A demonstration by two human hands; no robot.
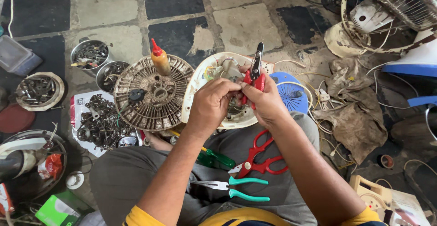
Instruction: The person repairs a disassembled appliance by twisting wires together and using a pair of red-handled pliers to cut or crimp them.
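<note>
The person sits on a tiled floor point(246, 26) with both hands held together over a cream plastic fan housing point(200, 82) that rests against the knees. The right hand point(266, 101) grips a red-handled wire stripper point(255, 73), its dark tip pointing up and away. The left hand point(211, 105) is closed, its fingertips pinching something small right beside the tool; what it pinches is hidden. On the lap lie red scissors point(257, 155), teal-handled pliers point(236, 187) and a green-handled screwdriver point(216, 157). To the left of the housing a round fan grille point(152, 94) lies flat with an orange squeeze bottle point(160, 58) standing on it, and metal bowls point(91, 55) of small parts sit nearby.
</note>
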